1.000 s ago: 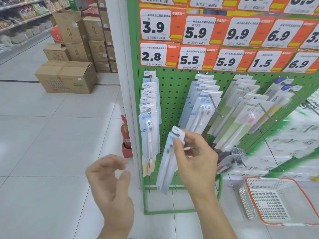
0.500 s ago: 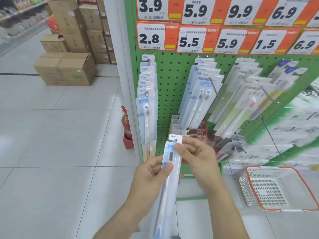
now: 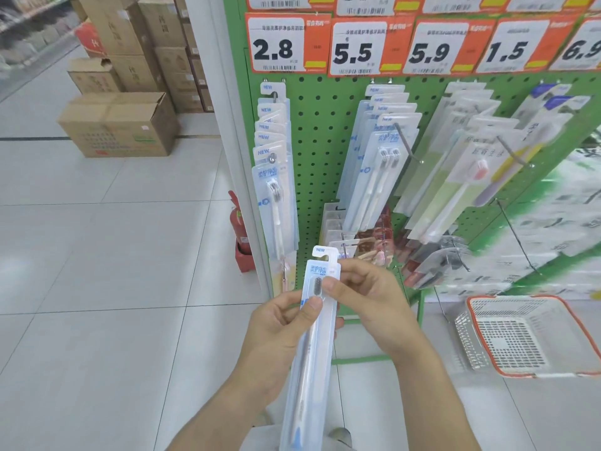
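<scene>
Toothbrush pack (image 3: 310, 353) was held in front of the green pegboard (image 3: 325, 125), tilted with its hang tab uppermost and apart from the display. It was pinched near the bristle end between thumb and fingers of the left hand (image 3: 279, 330), while the upper edge was gripped by the curled fingers of the right hand (image 3: 370, 304). The pack seemed to be under inspection. The step would be best done with the blister held by its edges, unbent, and the tab hole kept free for a hook. Matching packs were hung on the leftmost hook (image 3: 274, 157) under the 2.8 price tag (image 3: 276, 48). A red-rimmed basket (image 3: 517, 297) was set on the pale tiled floor (image 3: 97, 288) to the right; cardboard boxes (image 3: 120, 125) were stacked beyond, and a fire extinguisher (image 3: 239, 222) was stood beside the rack.
</scene>
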A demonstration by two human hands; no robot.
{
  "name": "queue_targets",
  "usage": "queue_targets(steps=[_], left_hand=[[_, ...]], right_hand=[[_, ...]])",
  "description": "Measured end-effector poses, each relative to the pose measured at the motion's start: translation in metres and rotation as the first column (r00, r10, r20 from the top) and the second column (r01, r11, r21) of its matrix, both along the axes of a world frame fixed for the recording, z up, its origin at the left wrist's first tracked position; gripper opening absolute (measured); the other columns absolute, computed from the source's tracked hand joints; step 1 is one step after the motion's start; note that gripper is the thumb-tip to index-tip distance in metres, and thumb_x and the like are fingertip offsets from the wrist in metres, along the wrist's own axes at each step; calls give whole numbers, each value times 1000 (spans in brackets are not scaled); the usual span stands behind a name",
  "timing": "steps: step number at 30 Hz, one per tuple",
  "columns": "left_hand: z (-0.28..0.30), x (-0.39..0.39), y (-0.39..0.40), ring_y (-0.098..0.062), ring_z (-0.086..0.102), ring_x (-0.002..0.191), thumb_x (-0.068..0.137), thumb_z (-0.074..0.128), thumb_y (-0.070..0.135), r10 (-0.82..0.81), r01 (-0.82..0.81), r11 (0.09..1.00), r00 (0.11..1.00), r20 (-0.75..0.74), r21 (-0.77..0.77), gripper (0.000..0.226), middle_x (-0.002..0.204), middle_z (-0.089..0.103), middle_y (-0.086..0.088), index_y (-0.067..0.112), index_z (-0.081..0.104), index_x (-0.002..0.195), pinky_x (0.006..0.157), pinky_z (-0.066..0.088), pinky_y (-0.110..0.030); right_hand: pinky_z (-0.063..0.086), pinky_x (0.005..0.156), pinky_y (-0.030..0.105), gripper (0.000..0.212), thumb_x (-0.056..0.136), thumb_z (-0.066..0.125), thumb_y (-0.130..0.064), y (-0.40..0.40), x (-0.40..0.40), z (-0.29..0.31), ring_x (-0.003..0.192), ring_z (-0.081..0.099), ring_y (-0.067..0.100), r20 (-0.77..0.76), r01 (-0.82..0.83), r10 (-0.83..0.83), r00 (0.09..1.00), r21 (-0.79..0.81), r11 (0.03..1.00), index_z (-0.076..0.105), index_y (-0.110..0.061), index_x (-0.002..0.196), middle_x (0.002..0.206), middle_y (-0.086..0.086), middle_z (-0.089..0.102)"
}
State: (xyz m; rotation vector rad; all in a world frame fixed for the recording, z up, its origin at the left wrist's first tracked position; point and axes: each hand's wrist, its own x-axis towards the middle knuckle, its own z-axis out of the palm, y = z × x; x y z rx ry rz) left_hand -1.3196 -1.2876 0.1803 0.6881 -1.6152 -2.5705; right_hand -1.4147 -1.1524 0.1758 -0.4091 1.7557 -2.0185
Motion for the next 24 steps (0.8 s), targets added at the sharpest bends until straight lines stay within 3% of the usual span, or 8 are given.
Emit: queue_targets(steps=[3,5,9,13,15,20,22,24], left_hand=[[0,2,-1,-42,74,93,81,73,24,-4,4,1000,1000,16,-27,37,98,76,-22,-1,71,109,79,61,-36],[1,3,-1,-41,75,90,80,72,25,-15,16,999,999,37,-39,36,95,76,-22,-2,69,104,77,61,-35],[4,7,-3,-40,75,87,88,66,28,-133,136,990,984,115,-23,38,96,76,-22,-2,68,110,68,61,-35],[4,13,-5,-43,74,89,94,52,39,-313,326,945,929,199,-37,48,103,76,-18,-2,66,116,76,62,-41],[3,15,-5,-44,74,88,94,49,42,-332,341,940,921,201,-11,52,105,76,-19,-2,65,116,74,62,-40],[5,14,-2,-39,73,79,101,50,32,-300,273,951,930,215,147,42,105,74,-25,-4,69,113,64,61,-36],[2,15,0,-40,74,81,98,55,32,-248,234,969,940,235,83,42,101,75,-24,-6,71,107,65,62,-37],[-4,16,1,-38,76,80,95,60,34,-182,213,972,952,247,-102,43,96,75,-21,-7,73,99,71,63,-45]], right_hand=[[56,67,33,36,80,80,-24,0,1,1,86,70,28,54,-49,50,997,-15,999,70,-9,111,101,18,76],[58,72,37,40,77,83,-21,-2,1,2,83,71,28,70,-36,37,997,-27,999,69,-5,111,97,19,77],[56,68,30,34,75,77,-11,-3,-1,-1,71,72,18,231,121,-91,969,-122,985,69,-5,107,81,9,77],[54,83,39,52,75,75,-14,3,-6,-8,85,69,25,362,277,-201,910,-169,946,62,-11,125,94,12,75],[54,80,36,48,75,75,-14,4,-6,-13,84,69,23,400,321,-235,886,-163,933,63,-14,121,95,9,76],[55,62,28,50,70,82,-30,-2,-1,-15,81,67,25,410,402,-356,840,-29,915,70,-5,111,96,13,76],[56,61,30,53,67,84,-43,-2,0,-14,77,69,23,355,369,-370,859,72,927,68,-11,106,88,5,77],[61,75,43,77,55,90,-61,-3,1,-14,86,74,23,303,318,-364,881,191,929,64,-18,113,94,2,76]])
